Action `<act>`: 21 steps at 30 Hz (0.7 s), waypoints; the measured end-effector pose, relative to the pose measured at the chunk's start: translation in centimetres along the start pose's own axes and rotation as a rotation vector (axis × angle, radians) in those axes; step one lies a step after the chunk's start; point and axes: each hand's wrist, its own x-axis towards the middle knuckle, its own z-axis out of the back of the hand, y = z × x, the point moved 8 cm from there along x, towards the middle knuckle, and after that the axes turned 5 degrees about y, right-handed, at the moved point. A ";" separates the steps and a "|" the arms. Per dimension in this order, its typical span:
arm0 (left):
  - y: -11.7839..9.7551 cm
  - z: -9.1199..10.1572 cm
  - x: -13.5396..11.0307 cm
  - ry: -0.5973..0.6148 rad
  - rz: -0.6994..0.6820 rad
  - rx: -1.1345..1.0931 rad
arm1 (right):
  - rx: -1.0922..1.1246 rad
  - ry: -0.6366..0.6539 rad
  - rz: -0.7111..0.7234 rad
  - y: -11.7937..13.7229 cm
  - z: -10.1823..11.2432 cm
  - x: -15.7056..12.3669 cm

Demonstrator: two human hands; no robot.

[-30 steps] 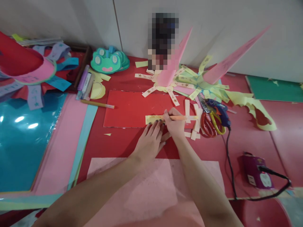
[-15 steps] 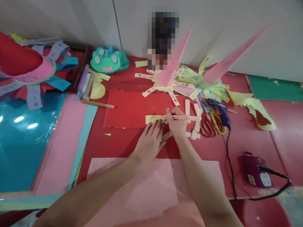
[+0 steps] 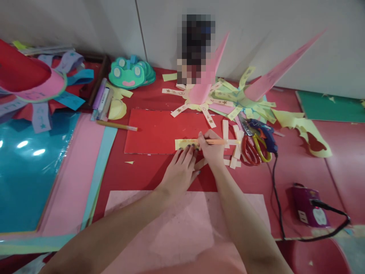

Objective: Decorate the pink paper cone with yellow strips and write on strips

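My right hand [image 3: 211, 149] is closed on an orange pen [image 3: 219, 142] whose tip rests on a yellow paper strip [image 3: 184, 144]. The strip lies on a red sheet [image 3: 159, 129]. Fingers flat and stretched out, my left hand [image 3: 180, 169] presses down the strip's near edge. Several cream paper strips [image 3: 235, 146] lie just right of my right hand.
Red and yellow scissors [image 3: 252, 148] and a blue glue gun [image 3: 265, 135] with its black cord lie right of the strips. Pink paper cones with star strips [image 3: 205, 87], frog masks [image 3: 131, 72], markers [image 3: 101, 99], a purple plug box [image 3: 309, 207] and coloured sheets [image 3: 34, 167] surround the spot.
The right hand and pen shifted slightly right along the strip, then came back left. The left hand stays put.
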 end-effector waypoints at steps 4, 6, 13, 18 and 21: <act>-0.1 0.0 0.0 -0.003 -0.009 0.013 | -0.010 0.002 -0.007 0.1 0.0 0.0; -0.1 0.1 0.0 -0.011 -0.008 0.014 | -0.007 0.000 -0.011 0.1 0.0 0.0; 0.0 0.2 -0.1 -0.018 -0.005 0.011 | -0.001 -0.001 -0.015 0.5 0.0 -0.1; 0.0 0.1 0.0 -0.010 -0.008 0.007 | -0.016 -0.011 -0.015 0.3 0.0 -0.1; 0.0 0.1 0.0 -0.001 -0.001 0.001 | -0.014 -0.046 -0.011 0.0 0.3 -0.1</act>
